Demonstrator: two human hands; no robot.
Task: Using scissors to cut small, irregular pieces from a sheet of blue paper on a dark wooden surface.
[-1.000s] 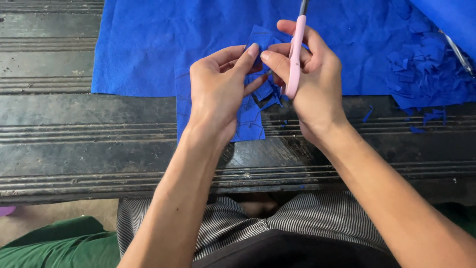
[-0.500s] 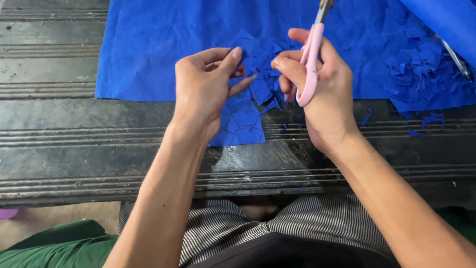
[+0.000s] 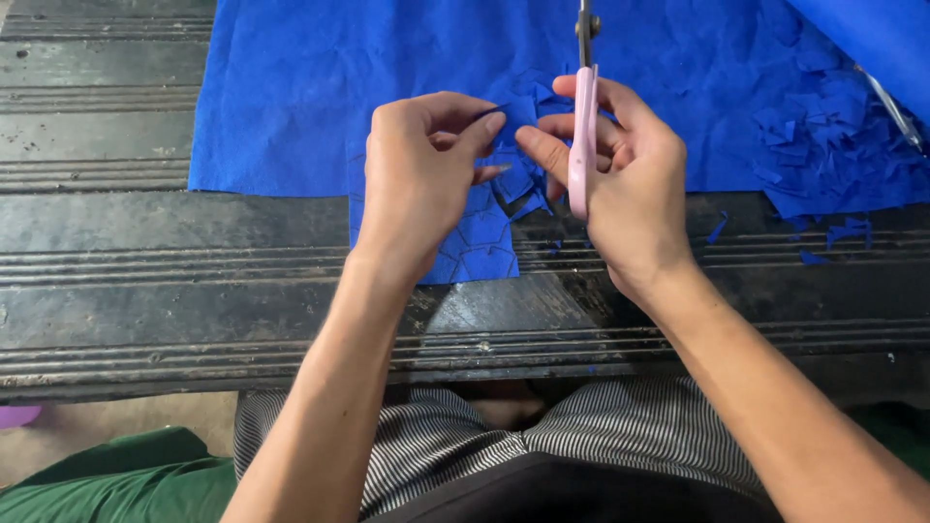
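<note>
Landmark: blue cloth sheet (image 3: 320, 87) spread over the dark grooved worktop (image 3: 145, 291).

Left hand (image 3: 421, 184): grip pinched on a small blue cloth piece (image 3: 484, 228) at the sheet's near edge; the piece, marked with outlined shapes, hangs onto the worktop.

Right hand (image 3: 625, 179): grip closed around pink-handled scissors (image 3: 582, 136), blades pointing away over the sheet.

Pile of blue offcuts (image 3: 833, 145) on the sheet's right side.

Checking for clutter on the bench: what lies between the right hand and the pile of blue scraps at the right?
In the head view, only flat blue fabric sheet lies between the right hand and the pile of blue scraps.
</note>
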